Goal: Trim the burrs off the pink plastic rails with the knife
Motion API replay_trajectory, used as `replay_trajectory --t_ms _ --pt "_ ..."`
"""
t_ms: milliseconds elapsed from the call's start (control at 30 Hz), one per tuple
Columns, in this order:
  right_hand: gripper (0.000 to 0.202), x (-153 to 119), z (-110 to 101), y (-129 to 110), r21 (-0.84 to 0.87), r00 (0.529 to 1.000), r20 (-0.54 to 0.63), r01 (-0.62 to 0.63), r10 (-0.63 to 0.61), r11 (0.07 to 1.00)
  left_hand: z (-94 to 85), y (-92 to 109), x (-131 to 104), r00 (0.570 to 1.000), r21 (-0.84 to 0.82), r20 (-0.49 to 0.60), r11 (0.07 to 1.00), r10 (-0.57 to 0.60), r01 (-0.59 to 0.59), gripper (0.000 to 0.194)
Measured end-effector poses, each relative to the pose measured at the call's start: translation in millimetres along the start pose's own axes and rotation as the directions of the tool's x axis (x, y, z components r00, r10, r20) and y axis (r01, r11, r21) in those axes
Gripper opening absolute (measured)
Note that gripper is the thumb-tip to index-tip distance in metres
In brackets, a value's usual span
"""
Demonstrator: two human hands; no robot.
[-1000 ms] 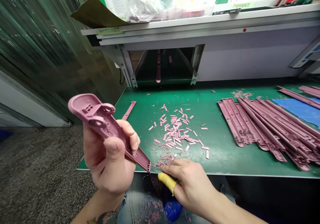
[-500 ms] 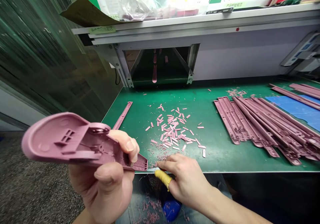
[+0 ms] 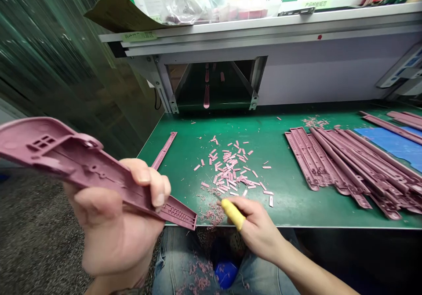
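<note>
My left hand [image 3: 121, 224] grips a long pink plastic molded part [image 3: 108, 172], its hollow ribbed inside facing me. The part slopes down to the right, with its narrow perforated end near the table's front edge. My right hand [image 3: 257, 224], with a yellow finger cover [image 3: 233, 213] around the thumb, is closed on a small knife [image 3: 218, 196]. Only a short bit of the blade shows; its handle is hidden in my fingers. The blade is apart from the part, above pink shavings [image 3: 212, 213]. Beyond it lies a heap of small pink cut-off pieces [image 3: 231, 172].
Several long pink parts [image 3: 343, 167] are piled on the right of the green table [image 3: 277, 154], near a blue sheet [image 3: 392, 141]. One pink strip [image 3: 165, 150] lies at left. Behind, a conveyor opening [image 3: 214, 88] holds more parts under a shelf [image 3: 296, 24].
My left hand has moved left with the pink part, turning it so its narrow end points down to the right. The knife in my right hand has drawn away from that end, up and right.
</note>
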State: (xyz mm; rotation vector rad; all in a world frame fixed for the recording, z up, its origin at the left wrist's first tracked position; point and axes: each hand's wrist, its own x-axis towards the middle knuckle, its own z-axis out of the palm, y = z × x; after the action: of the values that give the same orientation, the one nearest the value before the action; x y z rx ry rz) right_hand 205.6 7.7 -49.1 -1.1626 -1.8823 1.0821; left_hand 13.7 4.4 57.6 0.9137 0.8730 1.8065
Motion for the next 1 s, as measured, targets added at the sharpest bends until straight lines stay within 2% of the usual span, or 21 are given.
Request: replay_trajectory --t_ms 67,100,167,200,267,300,333,367,400,433,467,500,533,567,600,667,767,867,933,1000 --pt "0.023 -3 4 -3 0.114 0.998 -0.06 -0.029 0.036 0.993 -0.1 1 9 0.988 -0.045 0.005 0.987 0.157 -0.157 0.023" --pt "0.024 -4 8 -6 0.133 0.997 -0.074 0.007 0.003 0.991 0.1 0 14 0.981 -0.062 -0.014 0.979 0.195 -0.196 0.017" --pt "0.037 -4 17 -13 0.141 0.987 -0.067 0.152 -0.144 0.978 -0.6 -6 24 0.982 -0.066 -0.079 0.982 0.169 -0.175 0.018" --pt "0.038 -3 20 -16 0.142 0.974 -0.055 0.228 -0.222 0.963 -2.3 -11 29 0.979 -0.046 -0.129 0.985 0.16 -0.167 0.02" --pt "0.022 0 22 -21 0.153 0.956 -0.047 0.295 -0.291 0.943 -9.6 -23 35 0.962 0.029 -0.215 0.986 0.167 -0.164 0.021" --pt "0.014 2 19 -22 0.155 0.962 -0.047 0.274 -0.27 0.949 -15.1 -29 36 0.944 0.156 -0.215 0.963 0.251 -0.221 0.033" --pt "0.011 4 14 -24 0.149 0.974 -0.048 0.225 -0.22 0.963 -21.2 -35 35 0.922 0.27 -0.184 0.919 0.341 -0.286 0.051" --pt "0.013 6 7 -26 0.145 0.987 -0.044 0.159 -0.154 0.977 -27.5 -40 32 0.86 0.478 -0.046 0.767 0.509 -0.428 0.072" --pt "0.017 8 -1 -27 0.153 0.996 -0.025 0.092 -0.089 0.984 -33.2 -44 27 0.8 0.598 0.162 0.587 0.578 -0.545 0.087" --pt "0.02 10 -10 -29 0.182 0.999 0.019 0.03 -0.034 0.983 -37.9 -47 21 0.751 0.626 0.375 0.449 0.544 -0.638 0.09" --pt "0.023 12 -19 -30 0.229 0.996 0.089 -0.024 0.003 0.973 -41.4 -48 16 0.682 0.605 0.586 0.323 0.438 -0.727 0.086" --pt "0.025 13 -28 -32 0.287 0.985 0.173 -0.072 0.022 0.955 -43.6 -47 11 0.606 0.541 0.743 0.28 0.284 -0.793 0.078" --pt "0.027 14 -35 -32 0.336 0.966 0.257 -0.111 0.022 0.935 -45.0 -45 9 0.523 0.475 0.842 0.276 0.135 -0.836 0.069" --pt "0.028 15 -41 -32 0.362 0.947 0.321 -0.134 0.012 0.922 -45.9 -42 8 0.448 0.429 0.894 0.271 0.007 -0.861 0.065" --pt "0.029 16 -47 -32 0.355 0.936 0.351 -0.132 -0.001 0.925 -46.9 -39 10 0.397 0.4 0.915 0.272 -0.069 -0.875 0.063" --pt "0.03 15 -54 -30 0.23 0.954 0.299 -0.049 -0.022 0.972 -50.0 -32 19 0.364 0.382 0.924 0.239 -0.117 -0.893 0.059" --pt "0.028 11 -58 -27 -0.067 0.979 0.168 0.124 -0.112 0.99 -55.7 -21 33 0.287 0.304 0.94 0.07 -0.182 -0.95 0.051" --pt "0.027 9 -52 -25 -0.259 0.946 0.174 0.313 -0.275 0.914 -54.7 -10 39 0.241 0.237 0.946 -0.046 -0.218 -0.971 0.044" --pt "0.04 11 -43 -24 -0.397 0.912 0.172 0.411 -0.374 0.821 -49.2 -4 38 0.22 0.208 0.95 -0.073 -0.221 -0.975 0.044" --pt "0.052 16 -35 -23 -0.539 0.878 0.14 0.456 -0.458 0.708 -42.3 0 37 0.181 0.167 0.957 -0.08 -0.227 -0.983 0.043"
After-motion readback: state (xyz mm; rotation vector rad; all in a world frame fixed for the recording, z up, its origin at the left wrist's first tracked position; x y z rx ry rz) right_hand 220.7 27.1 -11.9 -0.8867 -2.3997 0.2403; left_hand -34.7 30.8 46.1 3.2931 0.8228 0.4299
